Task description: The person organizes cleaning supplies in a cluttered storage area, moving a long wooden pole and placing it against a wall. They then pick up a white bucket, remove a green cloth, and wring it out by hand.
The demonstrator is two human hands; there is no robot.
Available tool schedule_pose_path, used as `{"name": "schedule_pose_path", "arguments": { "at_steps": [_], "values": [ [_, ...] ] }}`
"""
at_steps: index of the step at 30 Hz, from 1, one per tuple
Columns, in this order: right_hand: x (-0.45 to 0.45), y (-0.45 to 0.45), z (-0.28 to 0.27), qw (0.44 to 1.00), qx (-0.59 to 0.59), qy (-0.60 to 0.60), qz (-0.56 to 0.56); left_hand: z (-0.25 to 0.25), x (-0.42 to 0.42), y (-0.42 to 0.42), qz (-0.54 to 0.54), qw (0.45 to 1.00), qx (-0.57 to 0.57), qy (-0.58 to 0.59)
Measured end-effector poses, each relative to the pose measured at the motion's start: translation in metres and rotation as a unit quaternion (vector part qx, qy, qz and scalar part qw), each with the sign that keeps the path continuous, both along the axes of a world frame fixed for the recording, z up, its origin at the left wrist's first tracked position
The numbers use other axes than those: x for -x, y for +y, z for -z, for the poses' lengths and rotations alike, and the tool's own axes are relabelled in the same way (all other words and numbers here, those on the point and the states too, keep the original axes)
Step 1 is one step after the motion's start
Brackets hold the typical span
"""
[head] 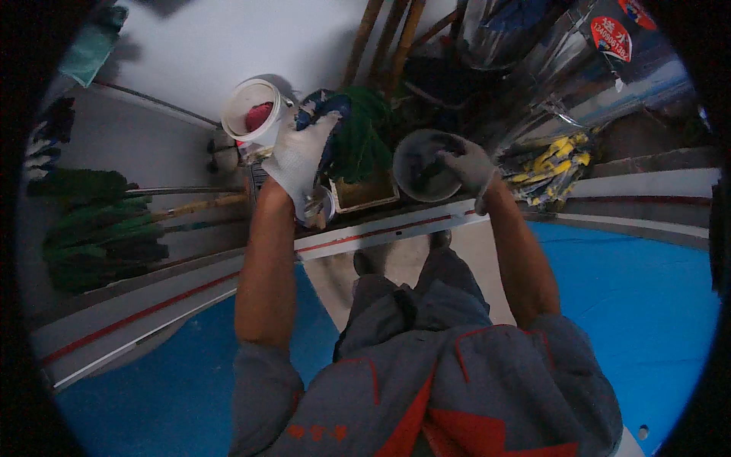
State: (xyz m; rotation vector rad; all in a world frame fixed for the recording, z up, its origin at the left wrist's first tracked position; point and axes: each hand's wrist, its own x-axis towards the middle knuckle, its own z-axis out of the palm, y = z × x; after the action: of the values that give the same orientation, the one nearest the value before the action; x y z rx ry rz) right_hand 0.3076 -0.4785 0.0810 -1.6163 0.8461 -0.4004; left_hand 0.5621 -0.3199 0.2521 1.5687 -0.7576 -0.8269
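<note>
My left hand (300, 151), in a whitish knit glove, is raised beside a dark green cloth-like bundle (362, 137). Dark blue shows around its fingers; whether that is glove coating or separate cloth is unclear, and its grip is hidden. To the right, my gloved right hand (471, 165) reaches over the rim of a round grey bucket (425, 191), its fingers inside and closed on the edge. Something dark inside the bucket is too dim to name. A shallow rectangular tray (365, 197) with a pale rim sits below the green bundle, between my hands.
A white bucket (234, 111) holding a red cloth (258, 116) stands left. Brushes (314, 208) lie near my left wrist. Wooden poles (385, 45) lean behind. Yellow-and-grey gloves (551, 165) lie right; green fabric (103, 223) lies left. A low ledge (388, 228) runs before my feet, beside blue flooring (622, 280).
</note>
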Motion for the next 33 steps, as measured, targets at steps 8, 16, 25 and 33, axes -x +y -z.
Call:
{"name": "schedule_pose_path", "arguments": {
  "at_steps": [8,16,25,33],
  "values": [
    [-0.1,0.094,-0.114,0.955,0.294,-0.043,0.009,-0.002,0.0,0.018,-0.043,0.994,0.045,-0.095],
    [-0.095,0.058,-0.151,0.931,0.362,-0.01,-0.035,0.026,-0.022,0.05,-0.063,0.991,0.097,-0.064],
    [-0.1,0.063,-0.16,0.954,0.239,-0.026,-0.179,0.03,-0.021,0.058,-0.051,0.997,0.029,-0.051],
    [-0.123,0.092,-0.159,0.933,0.271,-0.035,-0.232,-0.02,-0.038,0.076,-0.006,0.98,0.075,-0.184]
  ]
}}
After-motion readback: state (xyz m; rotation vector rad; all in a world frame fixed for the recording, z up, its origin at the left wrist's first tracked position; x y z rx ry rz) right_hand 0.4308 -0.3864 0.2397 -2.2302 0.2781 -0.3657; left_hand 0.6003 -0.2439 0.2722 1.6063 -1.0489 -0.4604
